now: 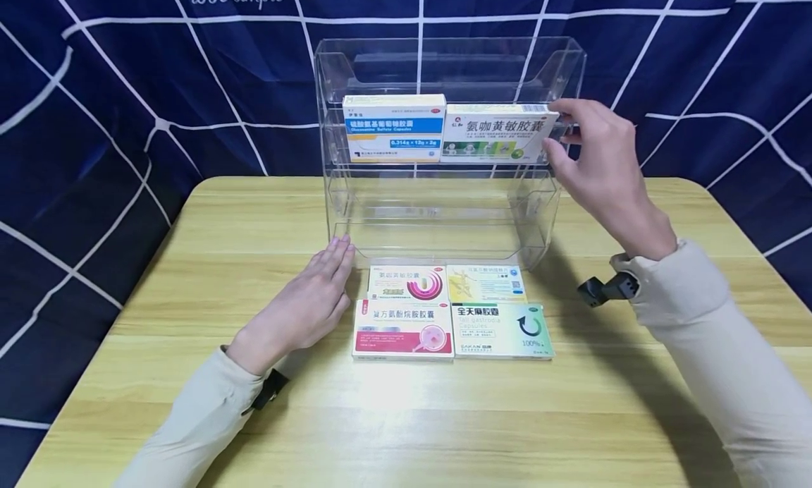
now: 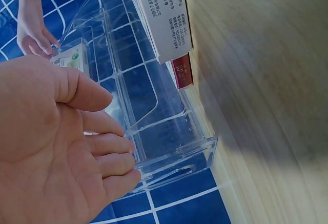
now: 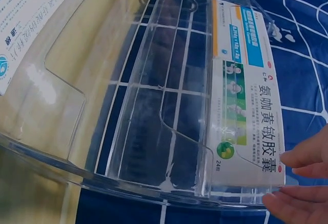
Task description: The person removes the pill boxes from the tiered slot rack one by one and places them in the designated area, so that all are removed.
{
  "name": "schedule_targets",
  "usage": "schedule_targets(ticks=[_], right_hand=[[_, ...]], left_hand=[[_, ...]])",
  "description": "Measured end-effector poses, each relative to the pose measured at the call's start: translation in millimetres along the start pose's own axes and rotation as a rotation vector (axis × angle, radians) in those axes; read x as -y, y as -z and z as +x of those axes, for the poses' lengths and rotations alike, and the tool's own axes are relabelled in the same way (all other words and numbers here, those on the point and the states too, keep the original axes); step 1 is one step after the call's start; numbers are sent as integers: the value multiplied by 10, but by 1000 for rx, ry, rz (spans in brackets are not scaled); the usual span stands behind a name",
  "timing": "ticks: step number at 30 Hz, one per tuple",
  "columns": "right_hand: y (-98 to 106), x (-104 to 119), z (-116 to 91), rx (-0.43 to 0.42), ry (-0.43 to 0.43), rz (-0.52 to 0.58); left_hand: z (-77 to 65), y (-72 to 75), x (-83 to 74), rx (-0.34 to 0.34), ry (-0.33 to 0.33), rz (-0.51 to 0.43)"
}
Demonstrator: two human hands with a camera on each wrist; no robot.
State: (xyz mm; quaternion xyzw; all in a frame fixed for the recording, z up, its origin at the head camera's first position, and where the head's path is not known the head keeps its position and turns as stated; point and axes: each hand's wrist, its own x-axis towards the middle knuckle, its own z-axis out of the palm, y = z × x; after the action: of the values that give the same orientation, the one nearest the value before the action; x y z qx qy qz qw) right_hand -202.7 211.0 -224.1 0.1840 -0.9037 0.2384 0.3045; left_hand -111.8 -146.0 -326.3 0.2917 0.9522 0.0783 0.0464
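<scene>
A clear tiered rack [image 1: 438, 227] stands on the table. On one upper tier, a blue-and-white medicine box [image 1: 395, 130] and a white-and-green medicine box [image 1: 495, 137] stand side by side. My right hand [image 1: 599, 153] is at the right end of the white-and-green box. Its index fingertip touches the top corner, and its thumb lies beside that end, apart from the index, in the right wrist view. My left hand [image 1: 307, 301] rests its extended fingertips against the rack's lower left side. In the left wrist view, the left palm [image 2: 56, 147] shows nothing held.
Before the rack lie a pink-swirl box [image 1: 408, 283], a yellow-and-white box [image 1: 486, 283], a red-and-white box [image 1: 404, 331] and a green box [image 1: 501, 331], in two rows. A dark blue checked cloth [image 1: 127, 72] hangs behind the wooden table [image 1: 273, 431].
</scene>
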Motion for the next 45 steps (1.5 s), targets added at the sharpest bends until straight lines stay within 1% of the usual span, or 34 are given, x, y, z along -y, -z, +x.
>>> schedule_targets(ticks=[4,7,13,16,20,28,31,37,42,45], right_hand=[[6,20,17,43,-39,-5],[4,32,41,68,-41,-19],[-14,44,77,127,-44,-99],[-21,37,80,128,-40,-123],[-19,19,94,114,-33,-126],[-12,10,150,157,-60,-147],[-24,-1,156,147,-54,-149],[-54,-52,189,88,2,-149],[-53,-76,221,88,21,-149],[-42,-81,229,77,19,-125]], left_hand=[[11,4,-8,-1,-1,-1],[9,7,-13,1,2,-3],[0,2,-17,0,8,-1],[2,-2,-20,6,13,4],[9,-4,-30,8,18,6],[7,-17,-39,-11,20,2],[7,-19,-45,-15,23,1],[12,-20,-63,-16,33,0],[17,-19,-83,-12,40,1],[19,-14,-94,-10,45,-1]])
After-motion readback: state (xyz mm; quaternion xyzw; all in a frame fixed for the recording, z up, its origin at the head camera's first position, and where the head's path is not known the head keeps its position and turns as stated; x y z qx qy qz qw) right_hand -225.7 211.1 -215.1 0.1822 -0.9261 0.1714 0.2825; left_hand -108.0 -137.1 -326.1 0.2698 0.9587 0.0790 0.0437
